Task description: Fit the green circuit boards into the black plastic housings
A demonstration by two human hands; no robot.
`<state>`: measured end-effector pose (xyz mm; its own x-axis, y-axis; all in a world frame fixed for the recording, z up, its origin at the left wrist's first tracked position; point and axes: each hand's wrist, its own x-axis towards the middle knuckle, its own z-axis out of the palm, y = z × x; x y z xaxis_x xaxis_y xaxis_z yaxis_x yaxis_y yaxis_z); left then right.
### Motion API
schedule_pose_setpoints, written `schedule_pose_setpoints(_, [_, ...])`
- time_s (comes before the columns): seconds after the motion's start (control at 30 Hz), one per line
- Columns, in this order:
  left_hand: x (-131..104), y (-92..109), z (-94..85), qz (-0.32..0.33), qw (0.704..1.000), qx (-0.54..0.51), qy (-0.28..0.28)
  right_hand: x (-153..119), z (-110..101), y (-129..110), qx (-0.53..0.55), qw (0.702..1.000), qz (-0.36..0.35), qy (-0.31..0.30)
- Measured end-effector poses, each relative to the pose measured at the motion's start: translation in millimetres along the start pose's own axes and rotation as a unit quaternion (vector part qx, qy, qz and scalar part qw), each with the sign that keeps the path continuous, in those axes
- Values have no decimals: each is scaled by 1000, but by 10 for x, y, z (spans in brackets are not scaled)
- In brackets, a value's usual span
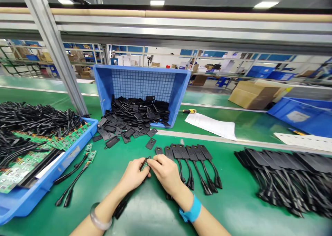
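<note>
Near the middle of the bench, my left hand [132, 175] is closed on a small black plastic case [143, 165] with a green circuit board in it. A black cable [123, 203] hangs below that hand toward me. The fingers of my right hand [166, 172] are pinched at the upper end of the same case; their tips partly cover it. Just right of this hand lies a row of black cases with cables [192, 153]. To the left are two loose circuit boards with cables [89, 156].
A blue bin [181, 101] tipped on its side spills black plastic covers [135, 115]. At left, a blue tray [49, 182] holds boards and cables. Stacked cased cables [280, 160] lie at right. Behind are a screwdriver [190, 111], paper [212, 125] and a cardboard box [252, 94].
</note>
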<state>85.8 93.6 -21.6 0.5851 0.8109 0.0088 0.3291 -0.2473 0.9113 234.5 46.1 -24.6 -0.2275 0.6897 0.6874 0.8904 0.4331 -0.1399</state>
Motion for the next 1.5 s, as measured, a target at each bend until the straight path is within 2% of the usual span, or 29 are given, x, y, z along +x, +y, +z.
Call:
schedule_pose_setpoints(0.47, [-6,9,2,-1,999,50,-8,-7,34,23,55,997,40,-33])
schedule_pose_setpoints(0.63, [3,4,8,-24,997,72,-33,-1,57,15,22,996,16,-88])
schedule_pose_setpoints(0.73, [28,-44,-7,-44,998,35,-35,49,40,40,35,990,35,-134])
schedule_pose_setpoints(0.8, [52,-78,-30,-75,997,-17,-11,128,-7,170,33,978,96,-182])
schedule_pose_setpoints(0.87, [77,-97,-56,-103,990,-89,28,229,-83,428,-30,956,186,-225])
schedule_pose_setpoints(1.03, [122,-96,-64,-111,961,-244,74,388,-286,1271,-164,897,325,-249])
schedule_pose_setpoints(1.13, [133,-126,-25,-113,947,-285,92,430,-289,1484,-198,874,360,-259])
schedule_pose_setpoints(1.23, [134,-168,0,-93,941,-302,119,527,-119,1363,-190,883,346,-254])
schedule_pose_setpoints(1.33, [133,-178,-6,-64,934,-322,144,660,178,1041,-138,899,317,-268])
schedule_pose_setpoints(1.5, [136,-141,-26,-93,929,-335,124,819,584,547,-81,910,311,-260])
